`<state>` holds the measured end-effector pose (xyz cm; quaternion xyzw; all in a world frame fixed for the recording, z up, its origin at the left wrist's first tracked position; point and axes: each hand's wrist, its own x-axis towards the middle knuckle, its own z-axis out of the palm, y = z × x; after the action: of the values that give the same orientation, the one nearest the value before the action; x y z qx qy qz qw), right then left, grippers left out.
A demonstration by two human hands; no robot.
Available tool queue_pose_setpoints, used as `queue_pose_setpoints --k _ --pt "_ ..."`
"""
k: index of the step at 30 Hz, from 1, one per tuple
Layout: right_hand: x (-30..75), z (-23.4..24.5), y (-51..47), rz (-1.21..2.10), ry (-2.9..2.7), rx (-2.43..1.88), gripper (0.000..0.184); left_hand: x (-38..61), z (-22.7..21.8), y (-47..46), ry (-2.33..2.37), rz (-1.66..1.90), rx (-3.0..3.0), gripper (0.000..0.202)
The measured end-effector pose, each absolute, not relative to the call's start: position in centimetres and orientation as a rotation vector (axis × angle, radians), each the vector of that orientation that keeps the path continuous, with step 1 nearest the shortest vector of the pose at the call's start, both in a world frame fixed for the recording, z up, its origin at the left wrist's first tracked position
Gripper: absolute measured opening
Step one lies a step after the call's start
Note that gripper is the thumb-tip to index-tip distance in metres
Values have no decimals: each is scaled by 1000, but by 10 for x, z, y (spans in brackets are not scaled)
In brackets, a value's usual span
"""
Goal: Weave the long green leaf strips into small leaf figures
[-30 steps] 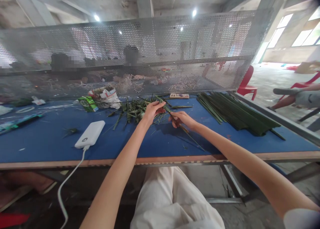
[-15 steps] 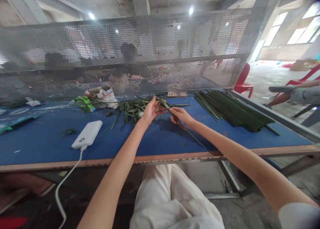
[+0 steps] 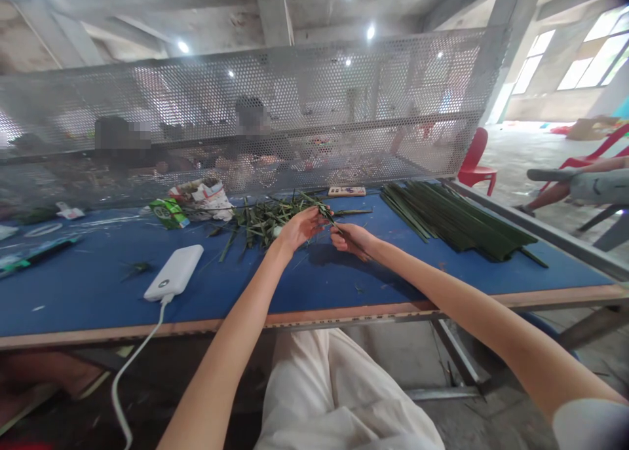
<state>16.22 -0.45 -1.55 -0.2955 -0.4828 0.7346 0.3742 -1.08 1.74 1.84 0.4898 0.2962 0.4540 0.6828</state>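
1. Left hand (image 3: 302,226), centre of the frame: grip closed narrow, the fingertips pinching the far part of a thin green leaf strip (image 3: 323,209)
2. Right hand (image 3: 351,237), just right of centre: grip curled shut on the nearer part of the same leaf strip; the two hands are near each other but apart
3. Leaf strip position: held just above the blue counter (image 3: 73,293), with its tip pointing toward the upper left over the scrap pile (image 3: 258,217) of loose green cuttings
4. Surroundings: a stack of long strips (image 3: 457,221) lies at centre right, well apart from the hands; a white power bank (image 3: 174,273) lies at centre left
5. Hazard, tearing: the strip looks thin, so an uneven pull between the two grips would likely split or snap it
6. Hazard, snagging: the tip is close to the scrap pile and could catch there and drag cuttings along
7. Hazard, slipping: the left pinch is at the fingertips only; if it loosens, the strip could drop among look-alike cuttings
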Motion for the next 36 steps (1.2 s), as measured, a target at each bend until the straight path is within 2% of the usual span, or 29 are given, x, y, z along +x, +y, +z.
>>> queue_pose_setpoints --k 3,7,15,18,20,22,25,28,32,36 --pt "163 -17 -8 1892 -1324 -720 35 -11 14 21 714 1084 1050 10" --pt "163 -16 -13 1833 -1458 -709 37 -11 10 25 746 1105 1030 18" --pt "160 -17 -14 1660 -1355 -781 41 -6 14 22 774 1087 1051 16" --pt "167 -17 -8 1318 -1482 -891 47 -6 13 24 800 1072 1047 17" --pt "177 -14 -5 892 -1666 -1051 48 -8 10 28 835 1106 1037 17" --pt "190 -10 -4 394 -1861 -1247 40 -9 7 32 861 1157 1032 15" --pt "201 -8 -4 91 -2198 -1438 44 -11 3 36 889 1184 1076 10" --pt "200 -12 -3 74 -2409 -1467 43 -10 -1 37 923 1201 1135 13" --pt "191 -18 -3 125 -2449 -1500 24 -8 -2 35 924 1220 1183 12" --pt "188 -20 -2 175 -2254 -1514 12 -7 -2 35 927 1233 1204 10"
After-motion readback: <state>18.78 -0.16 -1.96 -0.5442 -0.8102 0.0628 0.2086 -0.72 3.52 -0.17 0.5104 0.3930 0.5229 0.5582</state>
